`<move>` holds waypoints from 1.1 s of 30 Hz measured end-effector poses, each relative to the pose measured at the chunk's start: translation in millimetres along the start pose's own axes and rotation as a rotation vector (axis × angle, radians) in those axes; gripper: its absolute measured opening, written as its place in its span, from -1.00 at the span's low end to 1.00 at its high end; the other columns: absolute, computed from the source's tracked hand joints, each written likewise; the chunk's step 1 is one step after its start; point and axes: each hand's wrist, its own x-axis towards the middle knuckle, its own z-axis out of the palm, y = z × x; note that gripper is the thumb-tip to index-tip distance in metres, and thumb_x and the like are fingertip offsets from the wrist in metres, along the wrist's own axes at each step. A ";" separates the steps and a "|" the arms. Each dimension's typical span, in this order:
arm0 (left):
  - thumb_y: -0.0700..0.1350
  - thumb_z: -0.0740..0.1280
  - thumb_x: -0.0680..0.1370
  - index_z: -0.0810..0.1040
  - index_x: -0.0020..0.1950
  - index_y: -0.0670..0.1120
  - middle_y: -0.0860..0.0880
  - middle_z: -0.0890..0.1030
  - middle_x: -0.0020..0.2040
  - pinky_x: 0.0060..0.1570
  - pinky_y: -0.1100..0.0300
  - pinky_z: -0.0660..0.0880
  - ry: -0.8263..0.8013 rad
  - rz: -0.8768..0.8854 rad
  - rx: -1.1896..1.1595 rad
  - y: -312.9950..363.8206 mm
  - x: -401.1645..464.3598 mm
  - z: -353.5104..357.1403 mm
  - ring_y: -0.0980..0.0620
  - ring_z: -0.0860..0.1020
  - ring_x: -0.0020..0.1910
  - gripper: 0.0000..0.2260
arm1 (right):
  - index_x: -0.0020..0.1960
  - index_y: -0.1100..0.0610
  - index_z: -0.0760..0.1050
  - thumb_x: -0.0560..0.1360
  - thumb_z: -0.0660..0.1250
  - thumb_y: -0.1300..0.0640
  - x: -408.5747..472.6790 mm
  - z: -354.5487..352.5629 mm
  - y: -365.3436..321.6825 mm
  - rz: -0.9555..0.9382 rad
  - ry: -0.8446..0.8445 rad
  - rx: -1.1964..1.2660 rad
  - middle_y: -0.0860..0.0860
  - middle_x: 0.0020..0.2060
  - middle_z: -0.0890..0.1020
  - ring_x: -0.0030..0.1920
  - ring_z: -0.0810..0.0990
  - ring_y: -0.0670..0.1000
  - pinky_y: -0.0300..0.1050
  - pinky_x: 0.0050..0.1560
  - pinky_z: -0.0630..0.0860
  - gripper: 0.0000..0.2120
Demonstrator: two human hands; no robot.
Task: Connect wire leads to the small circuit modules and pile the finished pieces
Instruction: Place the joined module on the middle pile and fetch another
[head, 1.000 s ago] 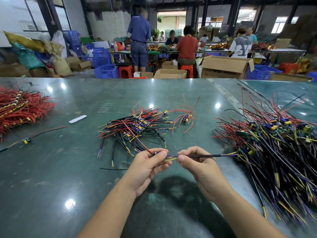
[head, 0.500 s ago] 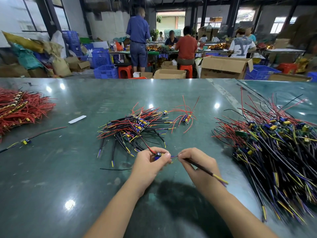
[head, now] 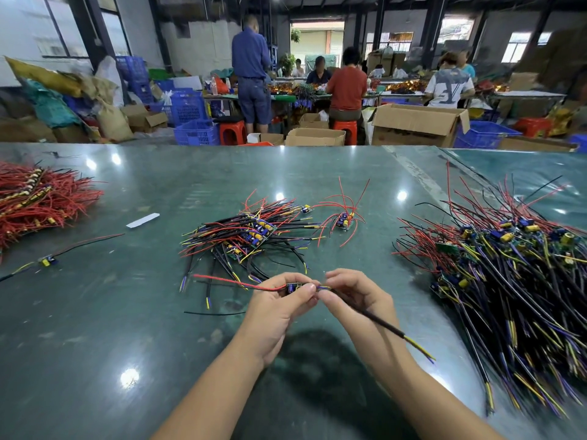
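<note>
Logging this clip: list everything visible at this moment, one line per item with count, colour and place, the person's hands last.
table: one, dark green, glossy, fills the foreground.
middle pile: one heap of wired modules, black, red and yellow leads, table centre.
right pile: one large heap, black, red, yellow and purple, table right.
red wire pile: one, red, far left.
small red-wired module: one, right of the middle pile.
stray module: one, blue and yellow, left, alone.
white strip: one, white, left of centre.
cardboard boxes: several, brown, beyond the table.
workers: several, at far tables.
circuit module: one, with red lead, pinched by left hand.
black lead: one, yellow-tipped, held by right hand.
</note>
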 end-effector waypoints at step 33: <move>-0.22 0.43 0.35 0.64 -0.06 -0.22 -0.05 0.57 -0.36 -0.40 0.33 0.55 0.003 -0.219 0.071 12.3 5.4 -12.8 0.13 0.54 -0.44 -0.81 | -0.20 0.18 0.61 0.38 0.40 0.44 2.2 -5.0 -6.0 0.266 -0.079 0.152 0.15 -0.18 0.70 -0.13 0.66 -0.02 -0.28 -0.09 0.54 -0.82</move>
